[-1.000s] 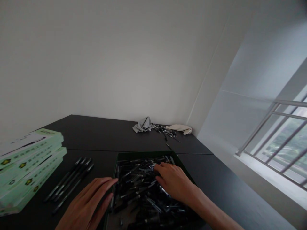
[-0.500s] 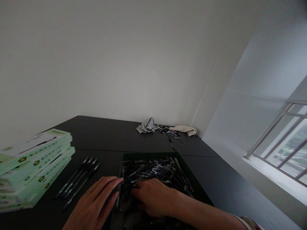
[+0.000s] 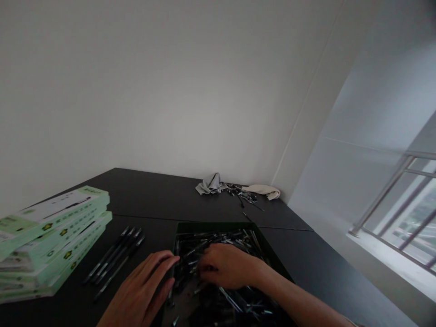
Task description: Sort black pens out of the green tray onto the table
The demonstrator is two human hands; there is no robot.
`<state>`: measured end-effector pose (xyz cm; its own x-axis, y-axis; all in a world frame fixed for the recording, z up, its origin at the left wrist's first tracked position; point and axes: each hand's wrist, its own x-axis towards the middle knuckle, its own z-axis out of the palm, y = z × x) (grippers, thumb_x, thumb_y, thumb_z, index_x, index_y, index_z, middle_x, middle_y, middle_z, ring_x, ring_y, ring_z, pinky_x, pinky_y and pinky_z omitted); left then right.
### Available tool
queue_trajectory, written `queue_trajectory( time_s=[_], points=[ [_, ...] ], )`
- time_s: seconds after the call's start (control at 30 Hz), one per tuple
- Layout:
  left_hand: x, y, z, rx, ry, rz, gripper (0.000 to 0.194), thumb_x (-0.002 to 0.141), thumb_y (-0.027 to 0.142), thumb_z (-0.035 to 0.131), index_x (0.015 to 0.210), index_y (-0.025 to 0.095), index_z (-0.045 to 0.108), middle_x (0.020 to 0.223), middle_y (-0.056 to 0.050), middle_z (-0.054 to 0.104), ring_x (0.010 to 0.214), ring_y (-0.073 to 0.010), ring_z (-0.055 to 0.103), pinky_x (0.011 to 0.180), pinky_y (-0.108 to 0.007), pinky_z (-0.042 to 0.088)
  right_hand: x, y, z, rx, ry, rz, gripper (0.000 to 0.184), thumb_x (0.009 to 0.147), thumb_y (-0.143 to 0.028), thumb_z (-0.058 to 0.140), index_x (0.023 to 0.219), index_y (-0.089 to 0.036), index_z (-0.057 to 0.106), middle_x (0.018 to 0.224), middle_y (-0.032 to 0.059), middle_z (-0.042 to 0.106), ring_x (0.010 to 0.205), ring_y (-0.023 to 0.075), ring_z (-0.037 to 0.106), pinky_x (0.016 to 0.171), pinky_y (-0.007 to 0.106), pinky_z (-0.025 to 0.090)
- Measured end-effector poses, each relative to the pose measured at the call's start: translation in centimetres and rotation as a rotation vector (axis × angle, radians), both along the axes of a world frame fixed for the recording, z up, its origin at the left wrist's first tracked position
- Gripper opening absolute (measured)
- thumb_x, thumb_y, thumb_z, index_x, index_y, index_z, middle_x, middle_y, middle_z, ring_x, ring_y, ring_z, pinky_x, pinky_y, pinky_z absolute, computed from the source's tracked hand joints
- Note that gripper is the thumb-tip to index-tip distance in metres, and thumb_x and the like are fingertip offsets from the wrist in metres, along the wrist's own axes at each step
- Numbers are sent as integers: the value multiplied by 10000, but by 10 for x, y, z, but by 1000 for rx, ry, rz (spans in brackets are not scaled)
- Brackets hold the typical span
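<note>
Pens and pen parts, dark and clear, lie heaped in a dark green tray at the near middle of a black table. Long axes within the heap cross in many directions: several pieces below the right hand run from far left to near right, whereas slender ones along the right wall lie roughly parallel to it. Right hand: over the heap, fingers curled downward; whether they grip a piece cannot be told. Left hand: at the tray's left rim, fingers extended, thumb apart from them with a narrow gap between. Left of this hand, four pens lie side by side, long axes nearly parallel, slanting from near left to far right. Far left: a stack of pale green boxes. Rear: a second pile of pen parts between a grey cloth and a cream cloth.
</note>
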<state>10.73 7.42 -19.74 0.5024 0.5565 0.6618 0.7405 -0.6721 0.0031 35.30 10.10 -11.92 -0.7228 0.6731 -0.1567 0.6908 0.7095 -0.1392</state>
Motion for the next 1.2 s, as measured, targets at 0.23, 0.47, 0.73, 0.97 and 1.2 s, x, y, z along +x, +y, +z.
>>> queue_trajectory(
  time_s=[0.23,0.47,0.73,0.97,1.2],
  points=[
    [1,0,0,23,8,-15,286,925,354,463,1181,271,559,1150,-26,680,1035,-158,675,883,-227,538,-3,24,-34,98,86,11,937,682,-503,709,1458,-173,300,1461,213,320,1312,390,318,1036,538,319],
    [3,-1,1,-71,-26,-29,201,936,326,438,1028,271,608,1174,-42,662,1039,-172,673,883,-281,554,11,6,-20,-47,-46,101,518,807,-279,591,1319,-246,524,1234,144,575,1156,323,516,976,499,380],
    [2,1,3,-29,-75,-54,214,924,340,458,1036,273,628,1151,-28,683,1041,-177,674,891,-256,543,34,1,28,-188,-104,197,368,890,-413,550,1204,-237,627,1303,123,578,1264,284,469,990,441,365],
    [2,0,3,-42,-66,-44,201,911,310,467,1025,284,631,1142,-25,692,1021,-188,685,869,-282,561,-20,16,-3,138,-21,82,352,895,-122,419,1209,-170,571,1080,126,683,965,228,666,746,298,502],
    [1,-1,3,-94,-58,-45,192,911,292,483,1043,265,620,1175,-45,676,1044,-185,674,893,-291,551,-44,24,-44,243,-128,153,209,838,-146,528,1003,-149,656,902,118,720,790,234,690,616,282,517]
  ],
)
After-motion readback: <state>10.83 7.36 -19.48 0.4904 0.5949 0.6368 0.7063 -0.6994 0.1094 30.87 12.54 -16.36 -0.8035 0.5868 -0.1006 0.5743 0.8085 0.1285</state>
